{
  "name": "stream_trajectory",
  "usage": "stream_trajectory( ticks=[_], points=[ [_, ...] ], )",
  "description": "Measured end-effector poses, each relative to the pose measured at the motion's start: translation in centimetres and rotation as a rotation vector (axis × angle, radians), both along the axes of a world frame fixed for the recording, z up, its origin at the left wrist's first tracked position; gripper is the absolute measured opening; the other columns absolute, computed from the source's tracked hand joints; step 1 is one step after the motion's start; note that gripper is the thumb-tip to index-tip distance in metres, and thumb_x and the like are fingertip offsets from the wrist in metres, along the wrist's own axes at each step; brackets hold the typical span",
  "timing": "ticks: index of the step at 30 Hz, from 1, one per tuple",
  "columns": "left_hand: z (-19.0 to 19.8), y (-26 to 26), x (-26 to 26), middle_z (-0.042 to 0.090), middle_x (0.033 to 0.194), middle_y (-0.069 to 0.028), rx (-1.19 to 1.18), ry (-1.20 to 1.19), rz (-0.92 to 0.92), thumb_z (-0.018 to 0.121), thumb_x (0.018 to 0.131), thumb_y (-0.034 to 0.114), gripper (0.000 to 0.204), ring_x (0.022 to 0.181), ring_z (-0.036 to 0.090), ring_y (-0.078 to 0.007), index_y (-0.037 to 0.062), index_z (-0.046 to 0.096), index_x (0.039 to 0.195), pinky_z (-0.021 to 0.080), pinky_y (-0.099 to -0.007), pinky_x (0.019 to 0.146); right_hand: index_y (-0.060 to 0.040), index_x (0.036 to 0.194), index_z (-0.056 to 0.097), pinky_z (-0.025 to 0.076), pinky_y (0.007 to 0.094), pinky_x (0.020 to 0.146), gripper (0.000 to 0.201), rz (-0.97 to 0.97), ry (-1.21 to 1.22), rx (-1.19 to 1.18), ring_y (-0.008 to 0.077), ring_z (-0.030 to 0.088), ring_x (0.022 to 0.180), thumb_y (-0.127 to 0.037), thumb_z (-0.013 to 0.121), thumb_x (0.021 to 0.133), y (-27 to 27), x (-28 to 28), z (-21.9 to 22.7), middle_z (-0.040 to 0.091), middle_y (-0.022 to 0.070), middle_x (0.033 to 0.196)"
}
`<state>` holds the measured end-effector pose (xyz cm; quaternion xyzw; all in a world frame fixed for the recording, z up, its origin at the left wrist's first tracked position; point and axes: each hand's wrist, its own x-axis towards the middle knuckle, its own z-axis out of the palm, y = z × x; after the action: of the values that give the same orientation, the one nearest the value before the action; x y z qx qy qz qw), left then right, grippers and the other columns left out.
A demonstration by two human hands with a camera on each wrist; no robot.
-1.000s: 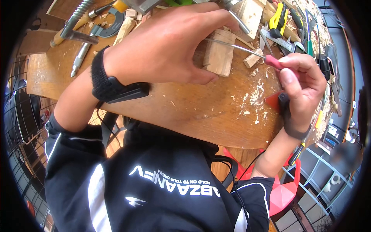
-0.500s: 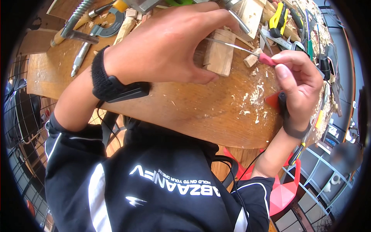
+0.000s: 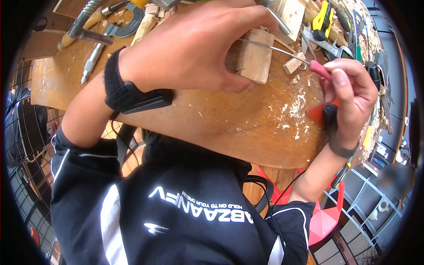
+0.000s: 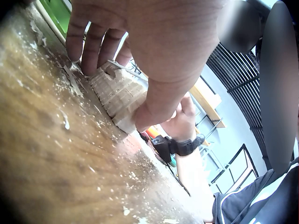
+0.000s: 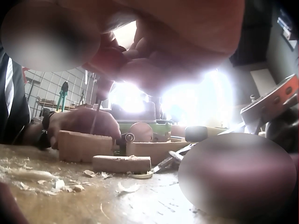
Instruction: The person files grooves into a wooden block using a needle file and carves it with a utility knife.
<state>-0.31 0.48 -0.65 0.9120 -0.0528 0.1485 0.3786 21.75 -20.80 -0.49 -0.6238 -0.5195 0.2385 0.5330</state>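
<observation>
A flat wooden block (image 3: 255, 57) lies on the table, held at its edges between the thumb and fingers of my left hand (image 3: 190, 48). The left wrist view has the thumb against one end of the carved block (image 4: 119, 95) and the fingertips at its far side. Between thumb and fingers, my right hand (image 3: 353, 92) pinches the red handle (image 3: 319, 71) of a tool. Its thin metal shaft (image 3: 278, 49) reaches left over the block. From the right wrist view, the shaft (image 5: 96, 120) meets the top of the upright-looking block (image 5: 84, 147).
A small wood piece (image 3: 292, 66) lies right of the block, with shavings (image 3: 297, 106) nearer the front edge. Behind are a yellow cutter (image 3: 321, 20), a caliper (image 3: 329, 47) and more wood. A micrometer (image 3: 128, 27) and a metal clamp screw (image 3: 84, 20) stand at the back left.
My right hand has moved the tool slightly left toward the block, then back right. My left hand keeps its hold, and the head view has shifted slightly.
</observation>
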Motion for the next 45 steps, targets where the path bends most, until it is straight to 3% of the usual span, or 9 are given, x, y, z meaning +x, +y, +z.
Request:
stream_trajectory(
  ticks=[3,6,8,12,15,17,20,33,45],
  points=[
    [0.1,0.0,0.0,0.060,0.114,-0.0208,-0.047,-0.026,-0.013,0.088,0.075,0.018,0.070,0.103,0.063,-0.0344,-0.0003,0.051,0.131,0.055,-0.0387,0.085,0.0022,0.104,0.072,0.041,0.0192,0.052,0.012,0.024,-0.045,-0.137,0.0032,0.055,0.058,-0.007,0.069,0.097,0.2,-1.4,0.6,0.070,0.0031,0.081],
    [0.9,0.1,0.0,0.060,0.114,-0.0209,-0.023,0.010,-0.008,0.088,0.075,0.019,0.071,0.102,0.063,-0.0339,-0.0007,0.050,0.132,0.055,-0.0382,0.084,0.0023,0.103,0.072,0.042,0.0195,0.054,0.011,0.001,-0.051,-0.071,0.0033,0.056,0.059,-0.007,0.069,0.097,0.2,-1.0,0.6,0.070,0.0030,0.082],
    [2.4,-0.1,0.4,0.060,0.114,-0.0215,-0.062,0.223,0.015,0.087,0.075,0.019,0.071,0.103,0.063,-0.0340,-0.0010,0.050,0.133,0.055,-0.0382,0.086,0.0027,0.103,0.072,0.042,0.0186,0.056,0.011,-0.012,-0.042,-0.059,0.0025,0.056,0.063,-0.006,0.070,0.096,0.4,-0.9,0.5,0.070,0.0028,0.084],
    [0.4,0.1,0.0,0.059,0.115,-0.0221,-0.060,0.006,-0.005,0.087,0.076,0.019,0.071,0.103,0.063,-0.0343,-0.0013,0.050,0.133,0.054,-0.0382,0.086,0.0027,0.106,0.073,0.043,0.0186,0.063,0.014,0.003,-0.100,-0.170,0.0019,0.056,0.068,-0.002,0.070,0.093,0.4,-1.0,0.6,0.071,0.0020,0.085],
    [-0.4,-0.1,0.1,0.058,0.116,-0.0227,-0.068,0.013,-0.005,0.087,0.076,0.019,0.071,0.103,0.062,-0.0348,-0.0013,0.051,0.133,0.054,-0.0383,0.087,0.0016,0.106,0.073,0.043,0.0181,0.063,0.015,0.033,-0.190,-0.028,0.0019,0.056,0.068,-0.001,0.071,0.091,0.6,-0.8,0.2,0.072,0.0028,0.086],
    [-2.4,-0.5,0.7,0.063,0.102,-0.0108,0.008,-0.055,0.161,0.089,0.067,0.016,0.063,0.094,0.066,-0.0318,0.0103,0.060,0.123,0.054,-0.0412,0.078,0.0012,0.107,0.073,0.043,0.0178,0.063,0.017,-0.013,-0.040,-0.039,0.0018,0.057,0.069,0.000,0.071,0.090,0.5,-1.0,0.4,0.074,0.0042,0.090],
    [-1.7,-0.4,0.6,0.063,0.116,-0.0112,0.049,0.054,0.145,0.089,0.065,0.009,0.074,0.100,0.067,-0.0276,0.0079,0.058,0.133,0.056,-0.0363,0.087,0.0013,0.107,0.073,0.044,0.0178,0.065,0.018,0.068,-0.183,-0.181,0.0023,0.058,0.071,-0.001,0.072,0.089,0.5,-0.8,0.4,0.076,0.0055,0.093],
    [-1.7,-0.5,0.5,0.063,0.115,-0.0110,0.040,0.035,0.151,0.089,0.067,0.010,0.073,0.100,0.067,-0.0277,0.0077,0.058,0.133,0.056,-0.0360,0.087,0.0026,0.107,0.071,0.052,0.0238,0.078,0.023,0.075,-0.237,-0.022,0.0136,0.071,0.087,0.004,0.070,0.084,0.6,0.1,0.5,0.074,0.0090,0.098],
    [-1.5,-0.6,0.5,0.063,0.114,-0.0108,0.032,0.056,0.152,0.089,0.066,0.009,0.073,0.099,0.067,-0.0277,0.0076,0.058,0.133,0.056,-0.0367,0.086,0.0032,0.106,0.072,0.044,0.0189,0.064,0.015,0.069,-0.142,-0.108,0.0035,0.058,0.070,-0.005,0.067,0.094,0.6,-0.8,0.4,0.075,0.0062,0.092]
  ],
)
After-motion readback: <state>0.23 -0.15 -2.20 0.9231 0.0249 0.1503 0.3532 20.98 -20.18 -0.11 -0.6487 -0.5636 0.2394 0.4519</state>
